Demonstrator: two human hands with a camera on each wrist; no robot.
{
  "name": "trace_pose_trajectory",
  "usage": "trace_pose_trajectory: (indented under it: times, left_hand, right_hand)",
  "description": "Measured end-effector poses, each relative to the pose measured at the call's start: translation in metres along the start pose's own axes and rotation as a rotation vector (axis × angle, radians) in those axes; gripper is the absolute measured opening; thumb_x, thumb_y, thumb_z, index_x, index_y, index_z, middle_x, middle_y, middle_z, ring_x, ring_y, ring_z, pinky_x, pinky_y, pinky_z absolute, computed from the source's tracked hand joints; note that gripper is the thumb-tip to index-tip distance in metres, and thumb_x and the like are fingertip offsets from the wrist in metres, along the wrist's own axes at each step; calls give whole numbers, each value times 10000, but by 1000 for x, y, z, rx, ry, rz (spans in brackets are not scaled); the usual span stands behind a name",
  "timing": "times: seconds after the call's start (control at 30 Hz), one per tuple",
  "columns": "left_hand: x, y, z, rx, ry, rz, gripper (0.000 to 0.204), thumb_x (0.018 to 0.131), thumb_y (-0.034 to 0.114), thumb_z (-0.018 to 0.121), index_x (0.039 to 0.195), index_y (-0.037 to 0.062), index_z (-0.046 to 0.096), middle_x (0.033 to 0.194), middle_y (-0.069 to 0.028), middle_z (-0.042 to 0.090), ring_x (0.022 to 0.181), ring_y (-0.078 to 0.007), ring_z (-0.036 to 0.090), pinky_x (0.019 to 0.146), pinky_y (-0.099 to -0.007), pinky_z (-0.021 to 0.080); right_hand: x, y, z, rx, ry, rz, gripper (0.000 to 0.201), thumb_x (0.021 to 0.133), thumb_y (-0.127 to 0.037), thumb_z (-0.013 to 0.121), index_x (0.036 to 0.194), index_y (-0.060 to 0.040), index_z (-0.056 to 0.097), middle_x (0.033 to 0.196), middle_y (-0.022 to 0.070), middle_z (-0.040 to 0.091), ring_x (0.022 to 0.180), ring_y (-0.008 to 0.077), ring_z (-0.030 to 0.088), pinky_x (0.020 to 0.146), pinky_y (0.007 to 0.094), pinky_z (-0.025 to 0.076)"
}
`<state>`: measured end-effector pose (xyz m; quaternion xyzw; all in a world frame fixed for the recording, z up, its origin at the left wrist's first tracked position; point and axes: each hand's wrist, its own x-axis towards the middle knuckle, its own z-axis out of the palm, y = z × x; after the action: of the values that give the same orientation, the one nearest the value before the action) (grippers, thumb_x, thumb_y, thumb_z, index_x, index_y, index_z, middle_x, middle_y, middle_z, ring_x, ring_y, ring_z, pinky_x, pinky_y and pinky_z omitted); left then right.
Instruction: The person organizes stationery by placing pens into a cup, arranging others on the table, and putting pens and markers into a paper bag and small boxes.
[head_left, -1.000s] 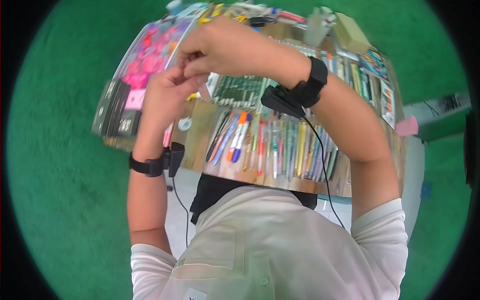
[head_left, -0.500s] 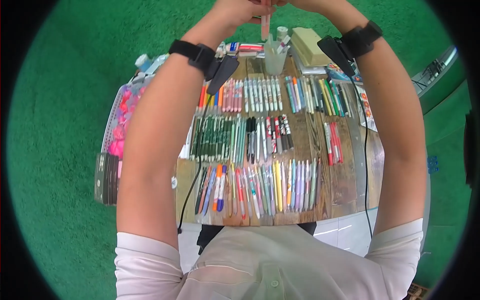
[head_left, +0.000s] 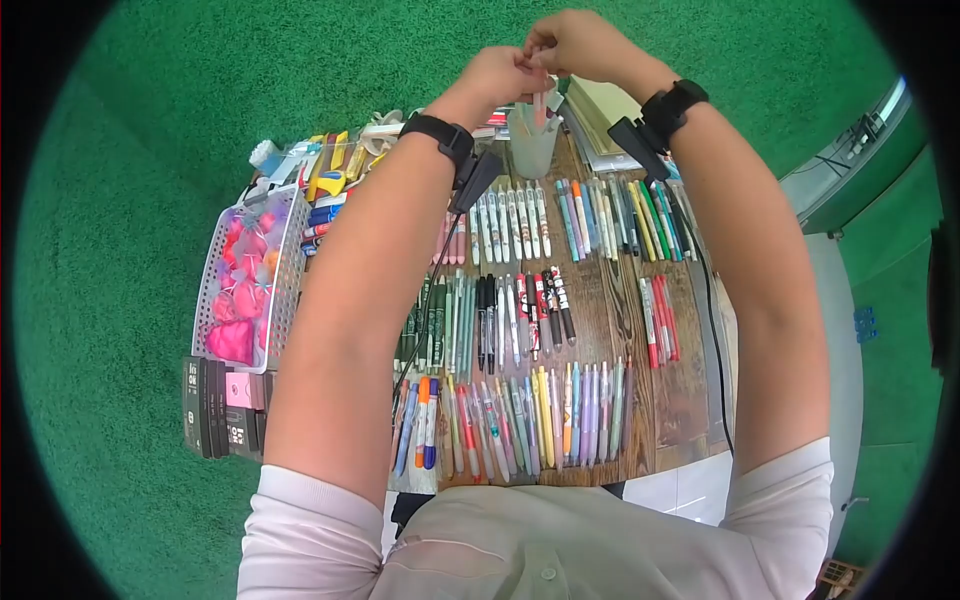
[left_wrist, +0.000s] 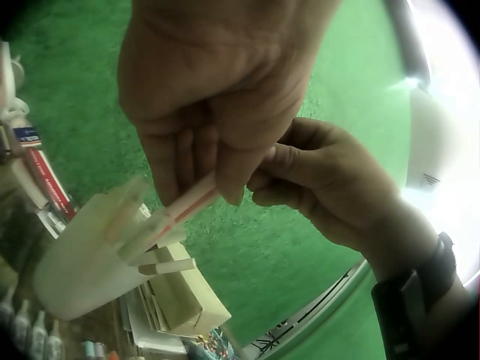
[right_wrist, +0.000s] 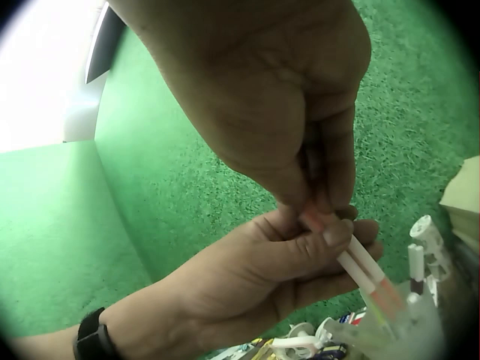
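Over the back of the table, my left hand (head_left: pixel 500 78) holds two slim white-and-pink pens (right_wrist: pixel 358 270) between thumb and fingers. They slant down, with their lower ends at the mouth of a frosted cup (head_left: pixel 533 155). My right hand (head_left: pixel 585 48) meets the left from above, its thumb and fingertips pinching at the upper pink ends. Those tips are partly hidden by the fingers. Other pens (left_wrist: pixel 169 266) stand in the cup and poke past its rim.
Rows of pens (head_left: pixel 510 225) cover the wooden table (head_left: pixel 610 325). At the left stand a white basket (head_left: pixel 285 290) of pink pieces and dark boxes (head_left: pixel 205 400). A cream box (head_left: pixel 600 115) lies right of the cup. Stationery, including a yellow item (head_left: pixel 328 184), fills the back left.
Both hands have gone from over the table's left side to the cup at the back, bringing the pens to its mouth. The head view has shifted too.
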<state>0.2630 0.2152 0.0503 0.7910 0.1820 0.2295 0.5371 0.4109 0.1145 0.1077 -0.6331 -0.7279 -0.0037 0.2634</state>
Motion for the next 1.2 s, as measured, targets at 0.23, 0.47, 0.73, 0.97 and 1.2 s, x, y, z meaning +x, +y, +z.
trace_pose_trajectory:
  times: [0.23,0.47,0.73,0.97,1.2]
  left_hand:
    - [1,-10,-24,64,138,64,541,853,69,804,1337,-56,598,1266,-158,711,1145,-210,691,1004,-361,549]
    - [-29,16,-64,107,188,-5,479,865,85,775,1303,-53,636,1231,-129,708,1112,-201,688,987,-337,556]
    - [-128,62,-103,341,198,-25,346,907,164,758,1200,-15,720,1096,-92,738,1006,-174,700,889,-311,565]
    - [-344,105,-96,702,174,-269,241,893,87,692,1096,-26,754,920,-123,766,805,-166,700,720,-328,554]
    - [-497,33,-79,889,474,-513,207,891,160,737,1020,1,767,840,-139,743,762,-228,700,732,-368,547]
  right_hand:
    - [0,20,20,-123,33,2,329,849,-112,747,1167,-31,730,1023,148,767,785,199,749,707,354,596]
    - [5,21,8,-259,140,20,265,830,-186,722,1025,-21,791,963,176,777,861,312,751,791,413,586]
    - [-20,-73,-16,-191,44,-52,273,832,-169,712,1043,-11,785,993,187,774,881,322,748,804,412,584]
    - [-60,-219,41,-62,-197,-209,216,835,-169,734,1012,-60,792,897,162,766,786,292,735,725,378,569]
    - [-82,-293,190,133,-320,-723,190,827,-144,715,997,-100,786,928,140,754,887,333,728,790,459,567]
